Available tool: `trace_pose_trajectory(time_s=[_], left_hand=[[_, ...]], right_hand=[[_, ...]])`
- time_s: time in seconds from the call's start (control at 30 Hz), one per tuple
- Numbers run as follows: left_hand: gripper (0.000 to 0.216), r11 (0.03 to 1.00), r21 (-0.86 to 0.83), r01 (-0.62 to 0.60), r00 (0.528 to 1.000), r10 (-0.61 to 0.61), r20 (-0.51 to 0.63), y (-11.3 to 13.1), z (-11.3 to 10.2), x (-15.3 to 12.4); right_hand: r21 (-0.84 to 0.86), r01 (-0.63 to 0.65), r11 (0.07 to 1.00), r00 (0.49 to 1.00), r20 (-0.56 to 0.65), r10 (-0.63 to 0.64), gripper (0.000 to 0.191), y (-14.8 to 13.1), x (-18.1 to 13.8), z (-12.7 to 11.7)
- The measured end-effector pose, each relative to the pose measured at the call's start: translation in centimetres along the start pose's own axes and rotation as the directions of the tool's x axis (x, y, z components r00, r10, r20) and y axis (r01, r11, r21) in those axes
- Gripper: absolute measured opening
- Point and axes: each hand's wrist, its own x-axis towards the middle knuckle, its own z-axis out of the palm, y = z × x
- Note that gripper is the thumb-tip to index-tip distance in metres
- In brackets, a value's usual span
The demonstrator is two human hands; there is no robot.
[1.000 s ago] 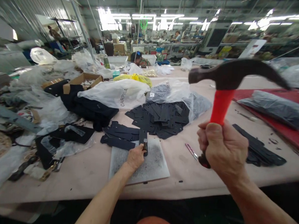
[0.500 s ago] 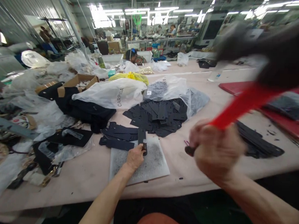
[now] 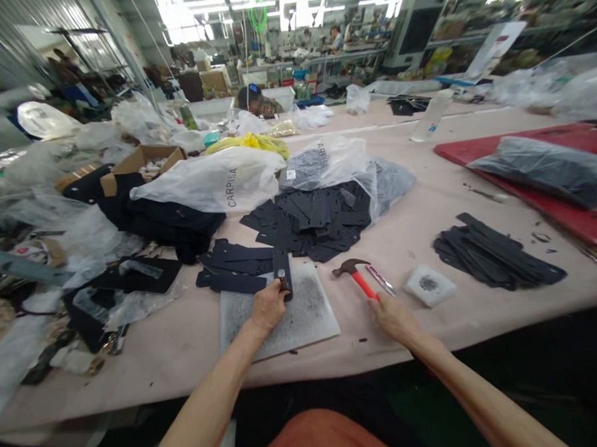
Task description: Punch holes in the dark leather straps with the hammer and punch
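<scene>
My left hand [image 3: 269, 306] is closed round a short dark punch [image 3: 283, 287] with a shiny metal top. The punch sits at the lower end of a black strip [image 3: 279, 258], which lies over a white board [image 3: 310, 312] speckled with dark marks. My right hand [image 3: 392, 315] grips the red handle of a claw hammer [image 3: 363, 283], its head low over the table to the right of the board. Close beside the hammer lies a box cutter [image 3: 380, 280]. Left of the punch, more black strips [image 3: 239, 266] overlap in a loose stack.
Behind the board is a big heap of black pieces [image 3: 315, 218], with plastic bags [image 3: 208, 179] beyond. A white block [image 3: 429, 285] and another stack of strips [image 3: 497, 252] lie to the right, near a red board [image 3: 527, 143]. Bags and scraps crowd the left side.
The hammer has come down from high at the right to just above or on the table, with my right hand lowered. My left hand stays at the punch. The view has tilted slightly.
</scene>
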Motion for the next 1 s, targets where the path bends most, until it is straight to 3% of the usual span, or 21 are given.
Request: trace_pose_trajectory(time_s=[0.1,0.17,0.23,0.3,0.4,0.5,0.6,0.67,0.83,1.0], left_hand=[[0.016,0.999,-0.008,-0.031,0.999,0.031,-0.033,-0.4,0.4,0.0],[0.017,0.999,-0.017,-0.044,0.998,0.044,-0.050,-0.6,0.6,0.0],[0.019,0.999,-0.024,-0.042,0.997,0.041,-0.059,-0.8,0.8,-0.1],[0.022,0.999,-0.043,-0.032,0.998,0.030,-0.058,-0.9,0.9,-0.1],[0.024,0.991,-0.133,-0.012,0.998,0.004,-0.064,-0.6,1.0,-0.1],[0.021,0.955,-0.286,0.076,0.986,-0.114,-0.120,-0.2,0.5,0.2],[0.020,0.887,-0.397,0.236,0.913,-0.342,-0.222,-0.4,-0.6,0.5],[0.022,0.873,-0.402,0.275,0.886,-0.392,-0.248,-1.0,-1.4,0.3],[0.022,0.918,-0.372,0.139,0.956,-0.223,-0.193,-2.4,-1.8,-1.4],[0.022,0.947,-0.322,0.011,0.972,-0.086,-0.220,-2.8,-0.9,-2.4]], right_hand=[[-0.044,0.115,0.992,0.978,-0.168,-0.121,0.032,-1.4,0.4,1.9],[-0.021,0.291,0.957,0.918,-0.274,-0.285,0.037,-4.3,0.7,2.5],[0.050,0.449,0.892,0.856,-0.311,-0.413,0.037,-8.0,1.0,3.1],[0.114,0.522,0.845,0.828,-0.305,-0.470,0.039,-11.3,1.4,4.1],[0.140,0.522,0.841,0.832,-0.302,-0.466,0.040,-14.3,1.7,6.1],[0.153,0.487,0.860,0.850,-0.311,-0.425,0.038,-14.9,1.8,7.3],[0.178,0.476,0.861,0.858,-0.309,-0.410,0.036,-14.6,1.9,7.6],[0.190,0.475,0.859,0.860,-0.310,-0.406,0.037,-14.5,2.0,7.5],[0.194,0.466,0.863,0.866,-0.300,-0.400,0.040,-14.8,2.2,6.9],[0.141,0.392,0.909,0.883,-0.333,-0.330,0.046,-16.3,5.0,6.0]])
